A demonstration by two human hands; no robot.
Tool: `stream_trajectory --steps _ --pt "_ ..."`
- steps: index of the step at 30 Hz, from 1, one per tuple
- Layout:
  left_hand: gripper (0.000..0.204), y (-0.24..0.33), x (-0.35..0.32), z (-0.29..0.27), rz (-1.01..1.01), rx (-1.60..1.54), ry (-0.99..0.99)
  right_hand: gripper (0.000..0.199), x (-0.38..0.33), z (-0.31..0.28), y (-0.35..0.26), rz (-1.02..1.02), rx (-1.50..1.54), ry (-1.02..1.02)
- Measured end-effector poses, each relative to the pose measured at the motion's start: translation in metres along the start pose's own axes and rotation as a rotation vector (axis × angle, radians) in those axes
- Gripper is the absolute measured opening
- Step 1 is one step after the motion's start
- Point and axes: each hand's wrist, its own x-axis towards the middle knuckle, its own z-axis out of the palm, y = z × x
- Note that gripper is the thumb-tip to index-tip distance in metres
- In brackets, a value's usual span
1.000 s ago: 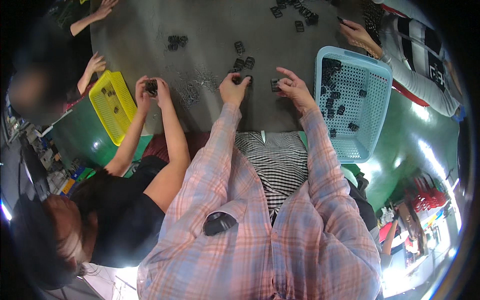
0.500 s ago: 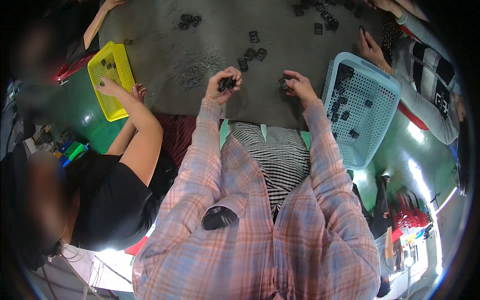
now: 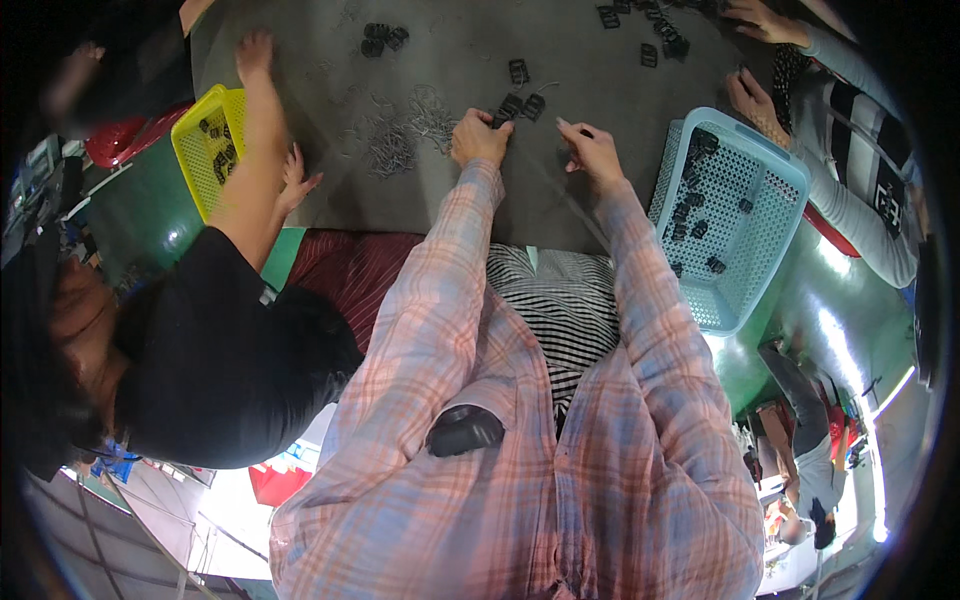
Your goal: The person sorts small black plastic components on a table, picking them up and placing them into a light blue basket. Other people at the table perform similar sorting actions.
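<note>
My left hand (image 3: 480, 138) is down on the grey table, its fingers closed at the near edge of a small group of black plastic buckle-like pieces (image 3: 534, 107). The fingertips press on one dark piece; the palm is hidden. To its right, my right hand (image 3: 592, 152) is over the table with index finger stretched out and thumb apart from it. No piece shows clearly between them. A loose pile of thin, pale wire-like bits (image 3: 390, 150) lies just left of my left hand.
A light-blue perforated basket (image 3: 745, 120) with several black pieces stands at right, a yellow basket (image 3: 190, 165) at left. A co-worker's arm (image 3: 262, 130) reaches across the yellow one. Another co-worker's hands (image 3: 755, 100) work at upper right. More black pieces (image 3: 383, 39) lie farther back.
My left hand has moved right and forward from near the table edge to the black pieces. The piece in my right fingers no longer shows. The left co-worker's arm has swung forward.
</note>
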Motion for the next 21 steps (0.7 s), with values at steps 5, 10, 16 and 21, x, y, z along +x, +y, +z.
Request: stream_trajectory --steps 5,10,16,21 --pt "0.029 -0.016 0.018 -0.011 0.117 0.025 -0.112 0.031 0.012 0.05 -0.034 -0.232 -0.692 0.425" --pt "0.021 -0.026 0.02 -0.053 -0.213 -0.79 -0.519 0.025 0.038 0.061 -0.036 -0.128 -0.734 0.248" --pt "0.02 -0.027 0.032 -0.065 -0.162 -0.898 -0.619 0.026 0.006 0.017 -0.045 -0.243 -0.51 0.078" --pt "0.029 -0.006 0.035 -0.025 0.074 -0.215 -0.225 0.026 -0.096 -0.051 -0.086 -0.371 -0.354 0.084"
